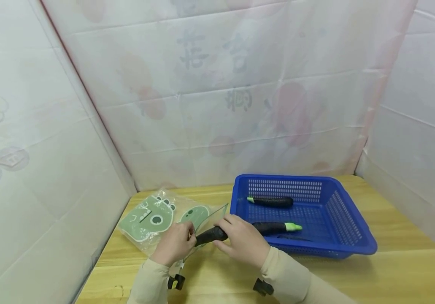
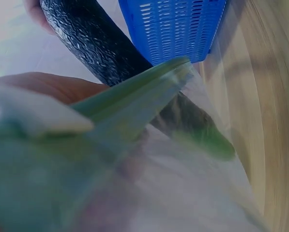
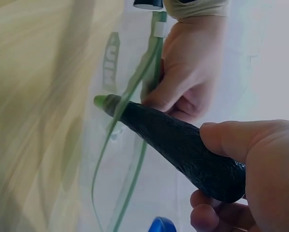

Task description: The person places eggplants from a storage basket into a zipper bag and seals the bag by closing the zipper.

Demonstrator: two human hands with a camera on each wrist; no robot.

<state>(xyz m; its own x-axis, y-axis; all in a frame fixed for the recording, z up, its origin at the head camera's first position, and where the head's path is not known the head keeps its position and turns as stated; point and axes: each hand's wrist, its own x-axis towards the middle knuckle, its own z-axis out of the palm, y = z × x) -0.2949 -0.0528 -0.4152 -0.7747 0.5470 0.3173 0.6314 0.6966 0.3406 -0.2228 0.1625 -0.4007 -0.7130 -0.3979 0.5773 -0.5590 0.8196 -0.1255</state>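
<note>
My right hand point(image 1: 244, 238) grips a dark, wrinkled eggplant point(image 1: 211, 235) by its thick end, thumb on one side and fingers on the other. In the right wrist view, the eggplant's green stem end point(image 3: 100, 100) is inside the mouth of a clear zip bag, between its two green zip strips point(image 3: 134, 79). My left hand point(image 1: 175, 242) pinches the bag's edge near the mouth and holds it apart. The bag point(image 1: 149, 219) lies partly on the table, with a green cartoon face printed on it. The left wrist view shows the stem end through the plastic.
A blue perforated basket point(image 1: 327, 248) stands to the right of my hands. Inside it lie an eggplant point(image 1: 278, 202) at the back and another eggplant point(image 1: 272, 228) near the front wall. The wooden table point(image 1: 403, 236) is bordered by pale printed curtains point(image 1: 209, 105).
</note>
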